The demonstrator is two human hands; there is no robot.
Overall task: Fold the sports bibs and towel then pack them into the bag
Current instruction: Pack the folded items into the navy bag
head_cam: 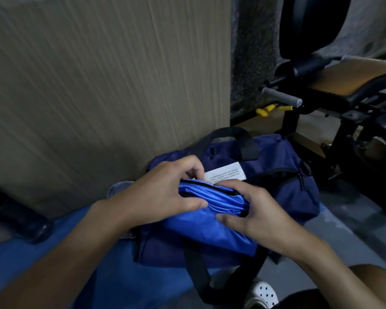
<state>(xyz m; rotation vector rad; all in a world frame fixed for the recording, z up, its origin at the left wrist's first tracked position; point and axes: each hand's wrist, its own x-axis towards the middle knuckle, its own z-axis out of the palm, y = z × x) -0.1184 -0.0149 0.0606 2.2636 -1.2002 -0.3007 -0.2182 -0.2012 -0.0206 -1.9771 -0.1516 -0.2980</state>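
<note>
Packing is judged the step in hand. At frame centre a folded bib (210, 221) is held: bright blue, shiny, creased, black-edged. It is gripped at its ends by left hand (163, 192) and right hand (259, 217), fingers curled round it. Beneath and beyond, the navy bag (288, 175) appears open, with a white label (224, 175) showing. Next, the bib should be pressed into the opening with the fold kept.

the picture is dim and cool, with weak light from above brightest on the cardboard sheet (103, 70), while the gym bench (348, 79) at the right edge sinks into near-black shadow. a soft sheen lies on the folded blue bib (210, 212), without hard glare. the wide lens bows lines near the edges, and the bottom corners are smeared and soft.
</note>
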